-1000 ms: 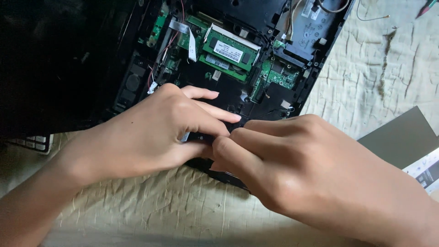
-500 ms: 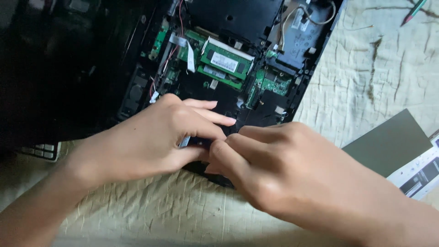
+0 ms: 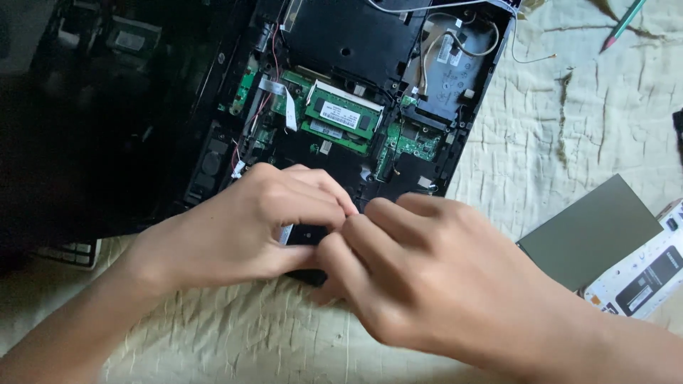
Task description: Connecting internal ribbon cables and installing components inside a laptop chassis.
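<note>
Cream quilted cloth (image 3: 569, 128) covered the work surface. On it lay the opened black laptop chassis (image 3: 341, 43), underside up, boards bare. A green rectangular memory module (image 3: 343, 114) sat flat in its slot mid-chassis. A grey flat panel (image 3: 590, 231) rested on the cloth to the right, well apart from the chassis. My left hand (image 3: 249, 227) and right hand (image 3: 420, 284) met at the chassis's near edge, fingertips pinched together on a small black part (image 3: 306, 235), mostly hidden under them. A green pencil (image 3: 622, 25) lay at the far right corner.
</note>
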